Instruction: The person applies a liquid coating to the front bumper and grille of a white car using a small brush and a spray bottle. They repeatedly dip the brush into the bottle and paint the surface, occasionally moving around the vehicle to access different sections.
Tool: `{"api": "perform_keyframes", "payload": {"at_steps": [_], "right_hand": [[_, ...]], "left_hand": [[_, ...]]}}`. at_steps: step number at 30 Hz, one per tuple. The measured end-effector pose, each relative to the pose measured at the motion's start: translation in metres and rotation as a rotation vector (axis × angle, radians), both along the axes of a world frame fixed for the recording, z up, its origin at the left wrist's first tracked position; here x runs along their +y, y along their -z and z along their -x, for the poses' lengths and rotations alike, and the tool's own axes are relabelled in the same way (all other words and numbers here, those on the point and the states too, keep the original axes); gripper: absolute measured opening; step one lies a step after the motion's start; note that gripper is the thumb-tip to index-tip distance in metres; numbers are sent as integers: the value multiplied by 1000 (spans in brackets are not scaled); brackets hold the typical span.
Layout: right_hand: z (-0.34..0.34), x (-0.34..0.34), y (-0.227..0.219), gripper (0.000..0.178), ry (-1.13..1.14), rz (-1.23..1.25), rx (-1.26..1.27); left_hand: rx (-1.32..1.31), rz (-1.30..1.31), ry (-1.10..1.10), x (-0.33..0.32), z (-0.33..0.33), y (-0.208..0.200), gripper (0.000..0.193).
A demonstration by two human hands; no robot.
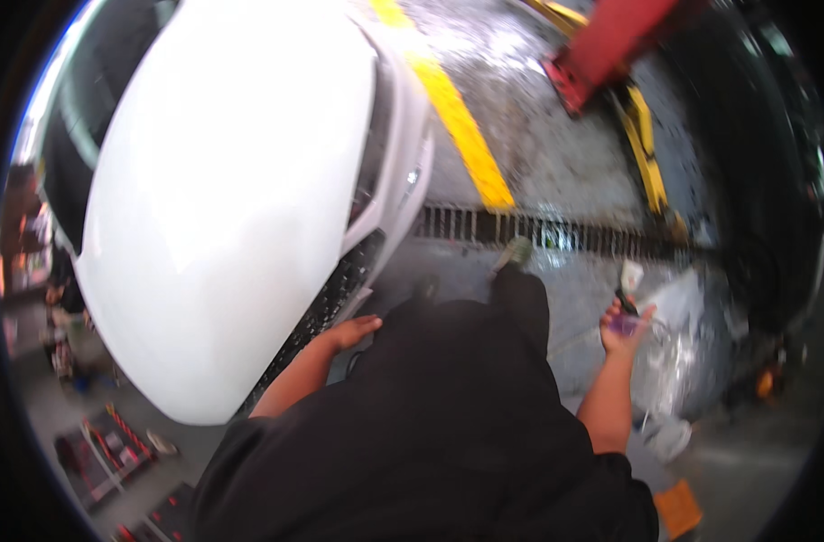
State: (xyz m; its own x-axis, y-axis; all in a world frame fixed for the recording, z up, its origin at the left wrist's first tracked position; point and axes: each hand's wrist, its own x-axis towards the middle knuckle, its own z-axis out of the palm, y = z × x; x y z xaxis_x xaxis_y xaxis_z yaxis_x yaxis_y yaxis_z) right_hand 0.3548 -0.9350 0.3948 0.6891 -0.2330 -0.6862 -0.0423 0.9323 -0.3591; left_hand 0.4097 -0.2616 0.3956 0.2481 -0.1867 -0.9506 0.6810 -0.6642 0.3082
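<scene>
We have what looks like a purple-and-black bottle [624,324] clasped in our right grip [616,338], its black end seemingly pointing away from us, while our loose, empty left grip [356,332] lies nearer the white car [222,199] on our left.

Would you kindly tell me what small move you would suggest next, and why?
I would probably take one short, careful step over the grate: one shoe is right at it, and the floor shines as if wet. The right hand grips a purple item, while the left hand looks empty, so it could help with balance.
</scene>
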Motion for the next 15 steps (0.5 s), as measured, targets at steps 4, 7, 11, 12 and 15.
{"api": "perform_keyframes", "payload": {"at_steps": [4,7,11,12,15], "right_hand": [[-79,-66,32,72,-207,-36,-105],[-168,-108,54,69,-397,-37,-126],[-281,-148,55,68,-682,-108,-81],[-307,-154,53,69,-749,-117,-72],[-383,-155,35,69,-960,-145,-45]], "left_hand": [[56,-75,-35,-34,-5,12,94],[-63,-199,-112,-64,-5,20,95],[-196,-440,-18,-108,49,54,92],[-193,-487,32,-128,54,43,91],[-231,-571,-324,-169,89,29,87]]}}
